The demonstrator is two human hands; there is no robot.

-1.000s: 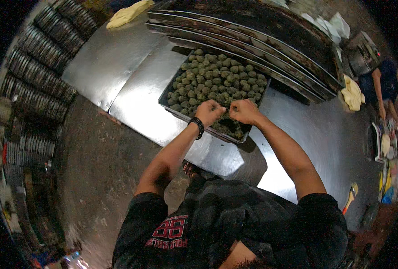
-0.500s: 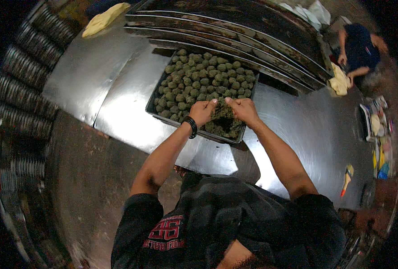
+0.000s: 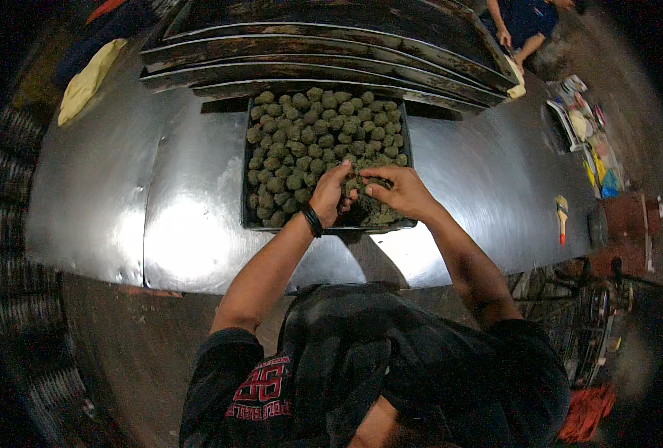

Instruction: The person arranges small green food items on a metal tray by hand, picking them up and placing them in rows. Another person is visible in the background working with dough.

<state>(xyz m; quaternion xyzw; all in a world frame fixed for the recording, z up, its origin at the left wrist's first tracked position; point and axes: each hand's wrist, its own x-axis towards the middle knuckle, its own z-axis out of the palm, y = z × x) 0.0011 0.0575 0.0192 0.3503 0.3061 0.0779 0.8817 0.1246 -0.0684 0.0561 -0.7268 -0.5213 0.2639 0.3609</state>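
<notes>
A dark rectangular tray (image 3: 246, 168) on the metal table holds many rough grey-green balls (image 3: 294, 134). Loose crumbly mixture (image 3: 380, 215) of the same colour lies in its near right corner. Over that corner, my left hand (image 3: 331, 196) is curled, thumb up, around a small lump of the mixture that its fingers mostly hide. My right hand (image 3: 404, 193) comes in from the right. Its bent fingers and thumb close on the mixture beside my left fingertips. A black band circles my left wrist.
Stacked dark baking trays (image 3: 331, 63) stand behind the ball tray. Pale dough (image 3: 92, 81) lies at the table's far left; another piece (image 3: 516, 81) is by a co-worker (image 3: 522, 26) at far right. A brush (image 3: 562, 218) rests on the metal table (image 3: 488, 179).
The view has turned, so the tray now sits squarer before me. My hands have gone from pulling at a larger clump to working a small lump, my left hand curling around it.
</notes>
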